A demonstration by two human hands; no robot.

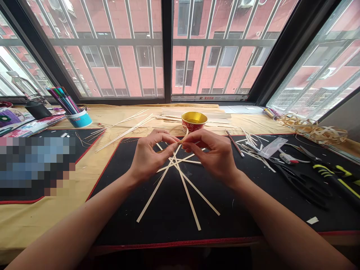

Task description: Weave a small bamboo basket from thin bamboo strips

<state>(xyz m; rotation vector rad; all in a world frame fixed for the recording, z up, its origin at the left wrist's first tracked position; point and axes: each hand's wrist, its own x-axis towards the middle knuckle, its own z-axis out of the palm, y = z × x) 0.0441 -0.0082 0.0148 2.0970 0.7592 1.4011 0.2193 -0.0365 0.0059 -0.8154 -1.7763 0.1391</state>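
My left hand and my right hand meet above the black mat. Between their fingertips they pinch a thin bamboo strip, which curves up in a small bend. Part of that strip is hidden behind the fingers. Right below, several flat pale bamboo strips lie crossed on the mat in a star shape, their ends fanning outward. Behind my hands stands a red bowl with a golden inside.
Loose strips lie at the back left. A pencil, strip offcuts, a glue tube, black scissors and yellow-black pliers are on the right. A cup of pens stands left. Coiled strips sit by the window.
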